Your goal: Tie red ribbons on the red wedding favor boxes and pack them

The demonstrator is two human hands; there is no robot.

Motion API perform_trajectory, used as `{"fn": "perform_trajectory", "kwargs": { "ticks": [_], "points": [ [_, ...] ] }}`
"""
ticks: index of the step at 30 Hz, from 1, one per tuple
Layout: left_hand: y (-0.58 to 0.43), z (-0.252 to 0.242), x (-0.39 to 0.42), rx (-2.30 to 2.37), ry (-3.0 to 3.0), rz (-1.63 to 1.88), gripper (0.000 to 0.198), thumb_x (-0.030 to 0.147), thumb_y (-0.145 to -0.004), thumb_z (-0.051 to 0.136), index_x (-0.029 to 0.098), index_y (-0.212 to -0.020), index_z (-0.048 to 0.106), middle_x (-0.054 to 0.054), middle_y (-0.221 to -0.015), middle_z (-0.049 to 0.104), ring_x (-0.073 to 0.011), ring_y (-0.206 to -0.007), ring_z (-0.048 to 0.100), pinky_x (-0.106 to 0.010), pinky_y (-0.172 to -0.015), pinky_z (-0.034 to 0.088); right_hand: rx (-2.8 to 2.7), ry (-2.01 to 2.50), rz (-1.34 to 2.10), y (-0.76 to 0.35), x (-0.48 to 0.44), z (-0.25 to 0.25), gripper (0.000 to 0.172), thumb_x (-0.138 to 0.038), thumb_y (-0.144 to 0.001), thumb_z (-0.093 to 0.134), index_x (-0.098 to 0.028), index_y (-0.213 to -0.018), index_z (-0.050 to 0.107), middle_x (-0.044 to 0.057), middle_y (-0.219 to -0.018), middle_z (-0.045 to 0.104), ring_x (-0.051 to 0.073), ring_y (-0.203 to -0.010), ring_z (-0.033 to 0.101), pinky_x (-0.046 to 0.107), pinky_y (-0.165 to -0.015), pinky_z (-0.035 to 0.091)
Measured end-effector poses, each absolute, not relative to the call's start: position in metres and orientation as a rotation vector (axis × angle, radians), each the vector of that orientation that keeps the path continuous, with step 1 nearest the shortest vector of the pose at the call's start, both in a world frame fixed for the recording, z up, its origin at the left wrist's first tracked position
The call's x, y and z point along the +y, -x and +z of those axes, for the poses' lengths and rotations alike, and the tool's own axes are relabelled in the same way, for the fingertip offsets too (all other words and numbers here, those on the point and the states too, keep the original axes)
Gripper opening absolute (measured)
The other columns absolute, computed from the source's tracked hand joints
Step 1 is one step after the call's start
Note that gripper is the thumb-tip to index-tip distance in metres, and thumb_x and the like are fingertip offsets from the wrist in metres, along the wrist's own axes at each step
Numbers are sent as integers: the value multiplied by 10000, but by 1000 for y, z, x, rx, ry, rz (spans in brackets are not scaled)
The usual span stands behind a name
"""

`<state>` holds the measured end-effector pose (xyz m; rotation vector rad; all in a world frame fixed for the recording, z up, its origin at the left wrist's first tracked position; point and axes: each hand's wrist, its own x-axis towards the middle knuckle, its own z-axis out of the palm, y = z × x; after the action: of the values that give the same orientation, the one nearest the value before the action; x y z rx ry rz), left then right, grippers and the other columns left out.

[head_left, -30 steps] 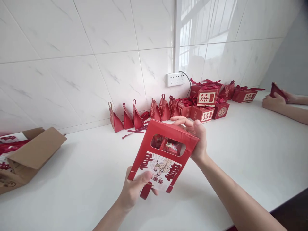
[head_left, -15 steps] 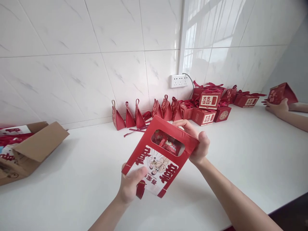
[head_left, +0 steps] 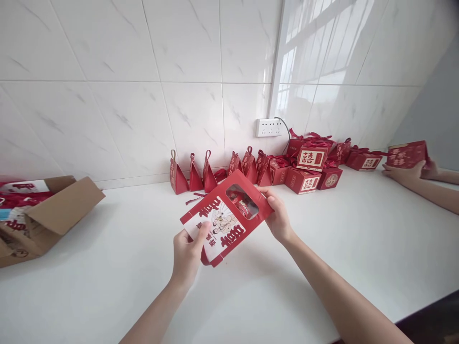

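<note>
I hold a flat red gift box point(head_left: 225, 216) with a white printed panel and an oval window showing red sweets inside. My left hand point(head_left: 187, 253) grips its near lower corner, thumb on the white panel. My right hand point(head_left: 278, 217) grips the far right edge beside the window. The box is tilted above the white counter point(head_left: 125, 267), its window end pointing away from me.
An open cardboard carton point(head_left: 53, 215) with red packets lies at the left. Red triangular pouches point(head_left: 195, 172) and red boxes with ribbons point(head_left: 308, 167) line the tiled wall under a socket strip point(head_left: 268, 127). Another person's hands point(head_left: 405, 173) hold a red box at the far right.
The gift box has moved away from me and down toward the counter, tilting flatter and turning left. Both hands stayed on it. The other person lifted and turned their red box.
</note>
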<state>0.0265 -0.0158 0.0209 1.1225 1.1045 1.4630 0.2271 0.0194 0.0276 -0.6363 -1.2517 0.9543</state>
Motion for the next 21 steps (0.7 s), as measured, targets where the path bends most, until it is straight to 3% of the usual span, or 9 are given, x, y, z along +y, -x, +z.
{"fn": "perform_trajectory", "kwargs": {
  "ticks": [8, 15, 19, 21],
  "points": [
    [-24, 18, -9, 1178, -1234, 1400, 325, 413, -616, 741, 127, -639, 589, -31, -596, 633, -174, -581, 598, -218, -479, 457, -1175, 656, 984, -225, 29, 19, 322, -454, -818, 490, -211, -980, 624, 31, -941, 665, 206, -835, 620, 313, -721, 503],
    [-29, 24, -10, 941, -1306, 1110, 386, 425, -648, 707, 114, -869, 645, -78, -741, 694, -212, -632, 637, -262, -487, 484, -1084, 714, 973, -229, 36, 20, 387, -497, -816, 452, -177, -920, 644, 37, -875, 681, 214, -796, 630, 329, -722, 494],
    [-56, 17, -4, 971, -1414, 1092, 378, 428, -698, 658, 119, -915, 644, -99, -890, 711, -249, -804, 665, -310, -628, 541, -1020, 1069, 699, -245, 46, 23, 392, -485, -776, 477, -149, -894, 641, 77, -941, 655, 234, -908, 589, 338, -805, 458],
    [-75, 13, 3, 997, -1526, 1128, 361, 424, -729, 623, 119, -920, 644, -105, -912, 709, -254, -860, 660, -320, -708, 534, -938, 1158, 585, -255, 46, 27, 404, -445, -764, 502, -149, -1024, 593, 105, -1069, 599, 241, -1002, 546, 358, -879, 422]
  ]
}}
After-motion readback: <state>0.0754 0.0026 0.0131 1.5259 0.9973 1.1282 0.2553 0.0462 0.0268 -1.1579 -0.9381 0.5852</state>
